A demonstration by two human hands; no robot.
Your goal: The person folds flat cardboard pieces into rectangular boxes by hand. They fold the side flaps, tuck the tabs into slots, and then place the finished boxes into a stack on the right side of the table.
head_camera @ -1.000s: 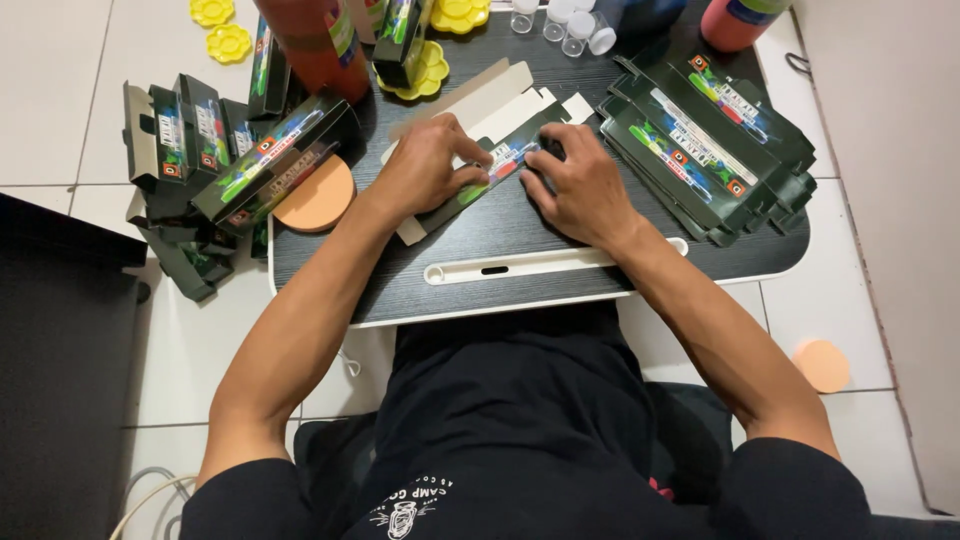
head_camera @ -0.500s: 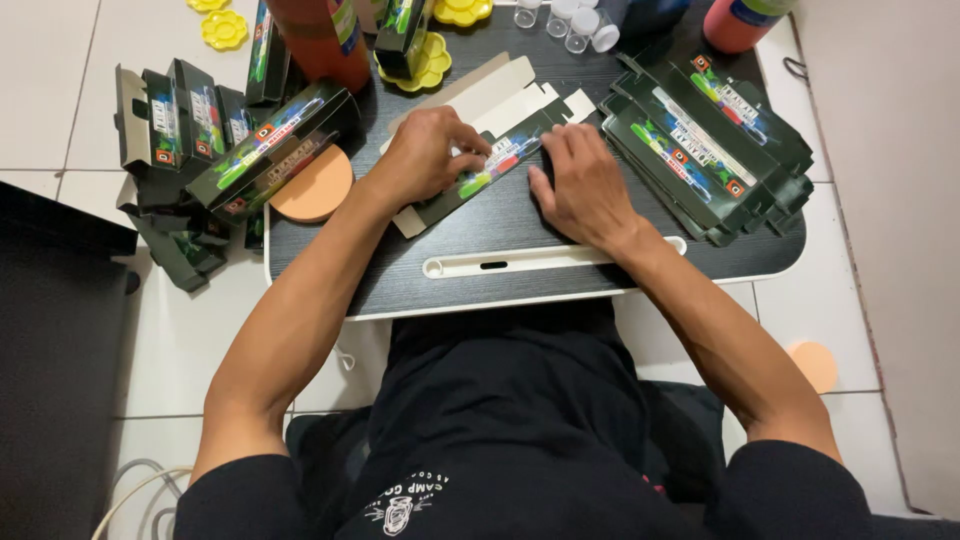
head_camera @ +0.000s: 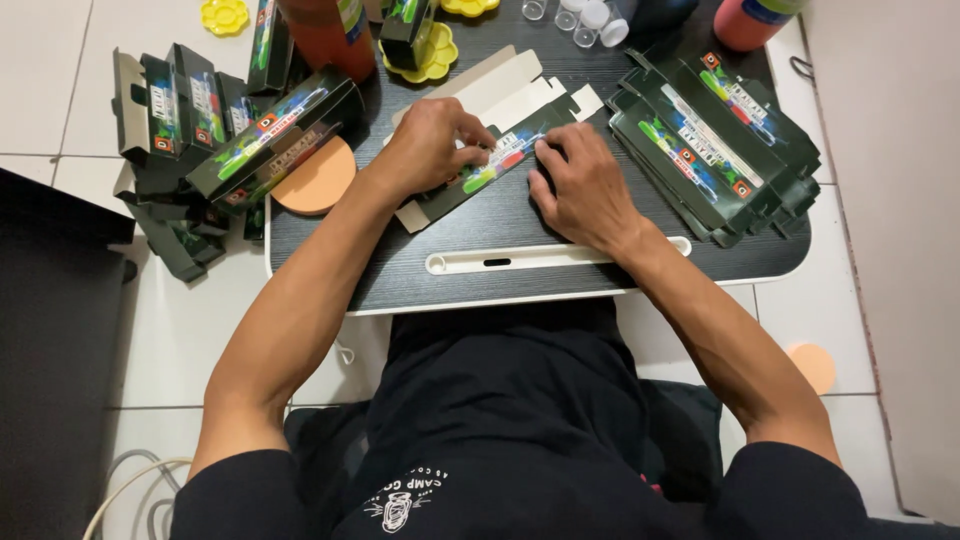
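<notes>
Flat carton slants lower-left to upper-right

Left hand slid right along the flat carton; right hand shifted up

Your near tray edge, along the white slot, lies open; stacked flat dark-green cartons block right, assembled dark-green boxes left.
</notes>
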